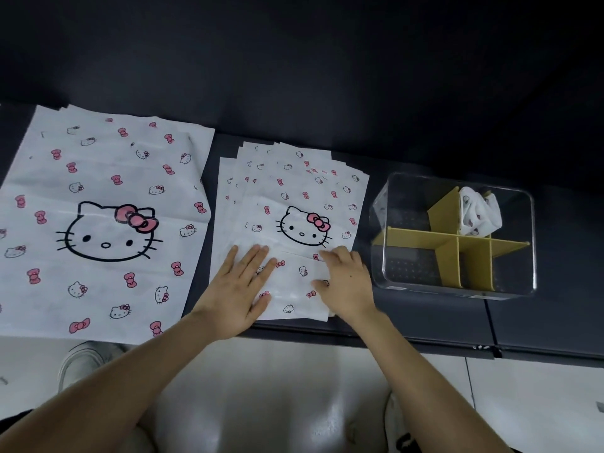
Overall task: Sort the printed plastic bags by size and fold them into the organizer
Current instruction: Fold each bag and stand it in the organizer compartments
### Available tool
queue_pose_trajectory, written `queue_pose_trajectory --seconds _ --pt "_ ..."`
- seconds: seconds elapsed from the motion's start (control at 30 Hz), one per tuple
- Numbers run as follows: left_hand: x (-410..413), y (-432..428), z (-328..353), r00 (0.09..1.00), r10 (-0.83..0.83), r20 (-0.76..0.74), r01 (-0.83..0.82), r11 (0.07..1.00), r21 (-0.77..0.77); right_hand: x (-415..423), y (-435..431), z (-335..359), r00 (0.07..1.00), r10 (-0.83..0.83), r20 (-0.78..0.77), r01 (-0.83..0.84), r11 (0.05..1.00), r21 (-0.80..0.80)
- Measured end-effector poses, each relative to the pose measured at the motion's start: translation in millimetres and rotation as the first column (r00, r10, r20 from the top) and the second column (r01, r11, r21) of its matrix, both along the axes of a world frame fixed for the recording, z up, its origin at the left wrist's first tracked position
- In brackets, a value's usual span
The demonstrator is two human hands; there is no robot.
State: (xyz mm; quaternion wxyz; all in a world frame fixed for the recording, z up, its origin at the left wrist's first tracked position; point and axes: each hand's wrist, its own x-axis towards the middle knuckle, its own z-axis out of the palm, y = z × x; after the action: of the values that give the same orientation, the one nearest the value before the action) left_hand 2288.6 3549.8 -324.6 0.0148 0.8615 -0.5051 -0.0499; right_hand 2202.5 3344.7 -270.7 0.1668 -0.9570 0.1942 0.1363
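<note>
While hands point(287, 282) press small bags point(294, 204), organizer point(457, 237) beside

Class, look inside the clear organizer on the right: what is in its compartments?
The clear organizer has yellow dividers. One folded printed bag sits in the far right compartment. The other compartments look empty, showing only the dark surface beneath. What lies under the folded bag is hidden.

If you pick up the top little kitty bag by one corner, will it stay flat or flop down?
It will probably flop. The top small bag looks thin and already shows soft creases, and a folded bag in the organizer sits crumpled. It likely weighs very little. It may also slide on the stack beneath, since both hands, left hand and right hand, press it flat.
</note>
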Motion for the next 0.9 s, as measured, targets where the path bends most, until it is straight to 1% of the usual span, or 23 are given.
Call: queue_pose_trajectory --seconds 0.03,0.1,0.17,0.2,0.27,0.3,0.33,0.4,0.43,0.47,0.5,0.53,0.57,0.6,0.63,0.67,0.77,0.83,0.9 --pt "3 0 1 1.000 -0.021 0.017 0.021 1.000 -0.003 3 -3 2 0.997 -0.031 -0.073 0.035 0.998 0.044" --pt "7 0 3 0.996 -0.055 0.067 0.056 0.998 -0.024 7 -6 7 0.992 -0.080 -0.102 0.089 0.992 0.094" --pt "8 -3 7 0.993 -0.066 0.099 0.074 0.995 -0.072 8 -6 10 0.992 -0.051 -0.118 0.057 0.997 0.049" --pt "6 -5 9 0.990 -0.074 0.119 0.088 0.989 -0.121 8 -5 11 0.990 -0.020 -0.137 0.024 0.999 0.026" --pt "-2 -9 10 0.981 -0.095 0.167 0.136 0.957 -0.255 5 -3 12 0.991 -0.023 -0.133 0.033 0.997 0.076" --pt "-8 -11 9 0.983 -0.094 0.157 0.140 0.939 -0.314 4 -1 12 0.991 -0.051 -0.123 0.067 0.990 0.124" --pt "-15 -12 8 0.990 -0.087 0.115 0.123 0.926 -0.358 2 2 12 0.990 -0.075 -0.115 0.093 0.982 0.164" --pt "-27 -11 5 0.998 -0.060 -0.009 0.050 0.899 -0.435 -3 8 8 0.984 -0.137 -0.112 0.162 0.952 0.259" --pt "-33 -9 4 0.996 -0.040 -0.078 0.000 0.886 -0.464 -6 10 8 0.972 -0.206 -0.115 0.233 0.914 0.332" --pt "-38 -6 4 0.989 -0.013 -0.150 -0.063 0.870 -0.489 -10 12 9 0.942 -0.309 -0.134 0.336 0.832 0.441" --pt "-43 -4 5 0.978 0.011 -0.209 -0.119 0.851 -0.512 -13 13 10 0.884 -0.429 -0.184 0.452 0.690 0.566" --pt "-48 -1 6 0.970 0.031 -0.242 -0.158 0.837 -0.524 -16 16 13 0.806 -0.531 -0.259 0.548 0.508 0.665" --pt "-54 1 8 0.967 0.038 -0.253 -0.171 0.831 -0.529 -20 18 15 0.726 -0.599 -0.338 0.610 0.336 0.717" --pt "-59 2 11 0.969 0.034 -0.246 -0.163 0.833 -0.529 -23 20 17 0.662 -0.637 -0.395 0.642 0.210 0.738" --pt "-64 2 11 0.972 0.020 -0.232 -0.143 0.838 -0.527 -26 23 17 0.617 -0.656 -0.435 0.659 0.128 0.741" --pt "-68 2 11 0.974 0.000 -0.227 -0.123 0.839 -0.529 -28 26 17 0.588 -0.663 -0.463 0.669 0.075 0.740" --pt "-70 -1 6 0.975 -0.052 -0.218 -0.086 0.812 -0.578 -34 34 17 0.540 -0.664 -0.517 0.683 -0.014 0.731" --pt "-65 -1 1 0.982 -0.052 -0.179 -0.067 0.797 -0.600 -36 38 21 0.534 -0.643 -0.549 0.674 -0.067 0.735" --pt "-59 -1 -1 0.977 -0.061 -0.204 -0.077 0.791 -0.607 -40 37 24 0.553 -0.628 -0.548 0.644 -0.095 0.759"
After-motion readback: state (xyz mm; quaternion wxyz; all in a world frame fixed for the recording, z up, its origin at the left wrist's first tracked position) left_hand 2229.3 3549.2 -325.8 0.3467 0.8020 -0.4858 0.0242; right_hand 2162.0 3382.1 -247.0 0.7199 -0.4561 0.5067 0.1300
